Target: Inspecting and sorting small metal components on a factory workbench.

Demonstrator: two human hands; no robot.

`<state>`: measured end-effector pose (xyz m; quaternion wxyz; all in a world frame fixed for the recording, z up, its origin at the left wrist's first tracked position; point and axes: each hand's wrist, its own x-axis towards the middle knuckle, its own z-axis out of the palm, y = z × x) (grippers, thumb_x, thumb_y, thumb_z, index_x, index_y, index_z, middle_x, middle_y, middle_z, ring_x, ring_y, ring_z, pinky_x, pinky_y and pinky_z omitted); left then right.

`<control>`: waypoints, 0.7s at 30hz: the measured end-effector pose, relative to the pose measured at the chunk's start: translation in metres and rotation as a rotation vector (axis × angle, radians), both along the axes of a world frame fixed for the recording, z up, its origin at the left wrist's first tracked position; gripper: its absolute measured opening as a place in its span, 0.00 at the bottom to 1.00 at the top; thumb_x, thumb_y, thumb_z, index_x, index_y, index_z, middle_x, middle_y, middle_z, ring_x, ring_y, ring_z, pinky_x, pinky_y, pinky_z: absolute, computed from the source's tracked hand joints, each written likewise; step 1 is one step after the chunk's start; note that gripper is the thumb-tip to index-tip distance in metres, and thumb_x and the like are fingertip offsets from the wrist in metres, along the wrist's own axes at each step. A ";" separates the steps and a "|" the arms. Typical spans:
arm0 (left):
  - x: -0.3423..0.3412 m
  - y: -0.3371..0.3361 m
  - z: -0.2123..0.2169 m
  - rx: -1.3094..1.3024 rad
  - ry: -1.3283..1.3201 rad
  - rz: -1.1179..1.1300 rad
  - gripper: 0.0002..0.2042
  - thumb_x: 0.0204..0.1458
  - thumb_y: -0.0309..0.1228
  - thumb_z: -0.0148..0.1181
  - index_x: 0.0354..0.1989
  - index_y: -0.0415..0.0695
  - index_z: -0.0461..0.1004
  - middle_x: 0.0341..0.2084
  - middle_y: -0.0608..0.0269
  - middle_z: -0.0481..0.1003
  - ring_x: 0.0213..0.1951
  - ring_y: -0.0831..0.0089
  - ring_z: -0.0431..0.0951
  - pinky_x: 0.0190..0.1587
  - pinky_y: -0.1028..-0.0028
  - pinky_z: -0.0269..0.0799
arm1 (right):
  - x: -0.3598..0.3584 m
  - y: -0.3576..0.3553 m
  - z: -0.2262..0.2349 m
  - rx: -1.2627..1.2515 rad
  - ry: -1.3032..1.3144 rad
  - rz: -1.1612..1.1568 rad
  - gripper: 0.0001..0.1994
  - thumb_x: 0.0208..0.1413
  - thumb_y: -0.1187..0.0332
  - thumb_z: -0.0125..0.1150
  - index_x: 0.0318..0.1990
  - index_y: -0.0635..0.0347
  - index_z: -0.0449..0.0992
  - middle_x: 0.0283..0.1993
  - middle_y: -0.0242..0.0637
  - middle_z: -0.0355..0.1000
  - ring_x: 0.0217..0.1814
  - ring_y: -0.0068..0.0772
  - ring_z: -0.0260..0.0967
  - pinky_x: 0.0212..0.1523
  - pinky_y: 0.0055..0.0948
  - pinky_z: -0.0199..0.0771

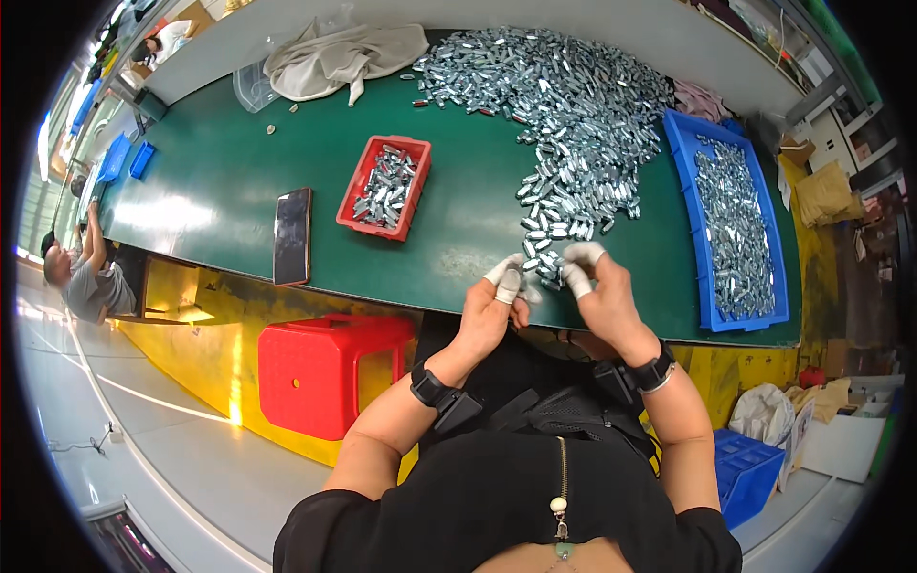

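Note:
Small shiny silver metal pieces (583, 172), elongated in shape, lie in a large heap that narrows toward the table's near edge. My left hand (490, 310) is at that edge, left of the heap's tip, with white covers on its fingertips. Its thumb and fingers are closed together; what they hold, if anything, is hard to make out. My right hand (609, 298), also with white fingertip covers, is at the right of the tip. Its thumb and forefinger are apart, close beside the nearest pieces.
On the green table (229, 181) are a red bin (420, 191) of metal pieces, a phone (292, 236), a pale cloth (334, 59) and, at right, a blue tray (702, 239) of pieces. A red stool (306, 377) stands below; another person (95, 282) is at far left.

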<state>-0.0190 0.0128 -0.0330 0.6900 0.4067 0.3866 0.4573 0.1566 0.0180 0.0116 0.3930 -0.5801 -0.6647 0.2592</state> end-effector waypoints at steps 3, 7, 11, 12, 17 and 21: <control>0.012 -0.004 0.006 -0.128 -0.191 -0.168 0.21 0.60 0.41 0.44 0.55 0.40 0.61 0.24 0.63 0.73 0.19 0.83 0.68 0.22 0.84 0.63 | -0.004 -0.014 0.020 0.054 0.046 0.172 0.08 0.47 0.78 0.58 0.37 0.63 0.74 0.31 0.40 0.71 0.30 0.36 0.70 0.33 0.30 0.68; 0.014 -0.004 0.013 -0.066 -0.181 -0.303 0.19 0.60 0.36 0.47 0.57 0.42 0.61 0.27 0.65 0.72 0.21 0.84 0.68 0.23 0.84 0.64 | 0.008 -0.019 0.033 -0.009 -0.004 0.202 0.08 0.47 0.79 0.58 0.37 0.64 0.74 0.31 0.41 0.71 0.31 0.37 0.70 0.33 0.31 0.69; 0.022 -0.015 0.018 0.049 -0.124 -0.225 0.20 0.58 0.30 0.50 0.59 0.44 0.59 0.31 0.69 0.71 0.24 0.85 0.68 0.27 0.83 0.65 | 0.016 -0.020 0.039 0.006 -0.170 0.288 0.08 0.46 0.78 0.59 0.36 0.65 0.74 0.31 0.41 0.71 0.31 0.37 0.70 0.33 0.32 0.69; 0.021 -0.015 0.020 0.051 -0.120 -0.225 0.20 0.58 0.30 0.50 0.59 0.44 0.59 0.31 0.69 0.71 0.24 0.85 0.68 0.27 0.83 0.65 | 0.016 -0.020 0.035 0.035 -0.153 0.283 0.07 0.47 0.78 0.59 0.36 0.66 0.74 0.31 0.41 0.71 0.30 0.36 0.70 0.32 0.32 0.69; 0.021 -0.017 0.024 0.070 -0.120 -0.202 0.23 0.55 0.25 0.52 0.60 0.43 0.57 0.37 0.68 0.71 0.28 0.83 0.69 0.32 0.82 0.67 | 0.014 -0.025 0.028 -0.016 -0.005 0.215 0.07 0.48 0.77 0.58 0.37 0.65 0.73 0.30 0.44 0.72 0.29 0.41 0.70 0.30 0.32 0.69; 0.023 -0.014 0.015 0.229 -0.018 -0.187 0.23 0.55 0.25 0.52 0.60 0.45 0.59 0.37 0.71 0.71 0.27 0.86 0.67 0.31 0.83 0.66 | 0.010 -0.029 0.024 -0.186 0.224 0.143 0.07 0.50 0.75 0.57 0.37 0.65 0.72 0.28 0.46 0.71 0.28 0.44 0.69 0.30 0.33 0.69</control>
